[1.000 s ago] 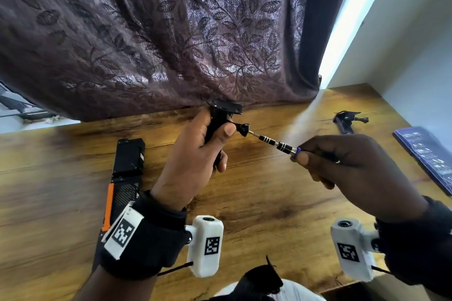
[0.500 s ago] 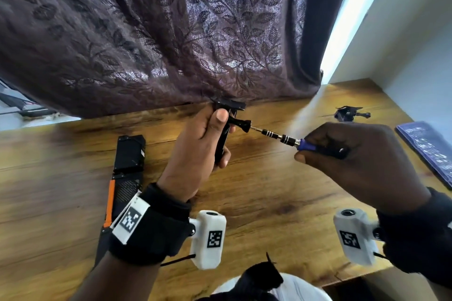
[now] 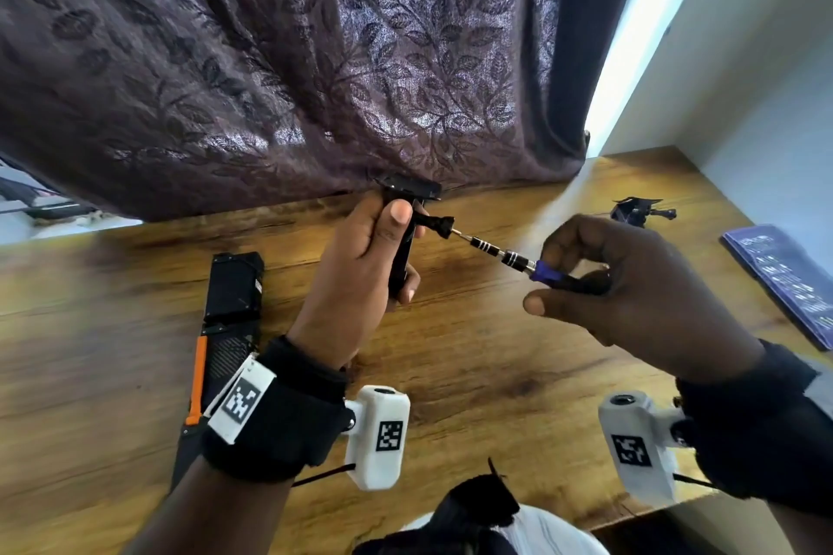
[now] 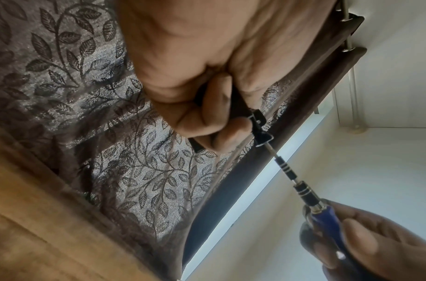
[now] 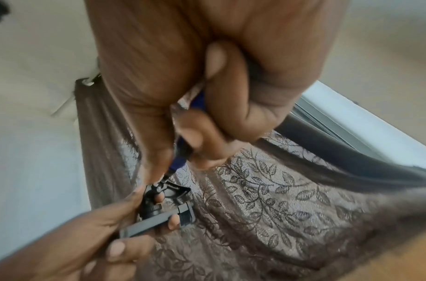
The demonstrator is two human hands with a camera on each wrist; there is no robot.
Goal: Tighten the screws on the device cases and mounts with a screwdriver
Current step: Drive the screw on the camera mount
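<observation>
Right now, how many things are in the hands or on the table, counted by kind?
Mounts: 2 (held, far right)
Screwdrivers: 1
Black device cases: 2 ()
Booklets: 1
Total: 6

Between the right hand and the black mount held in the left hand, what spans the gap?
Only the screwdriver: its banded shaft runs from the right hand to the mount's thumbscrew, clearest in the head view.
</observation>
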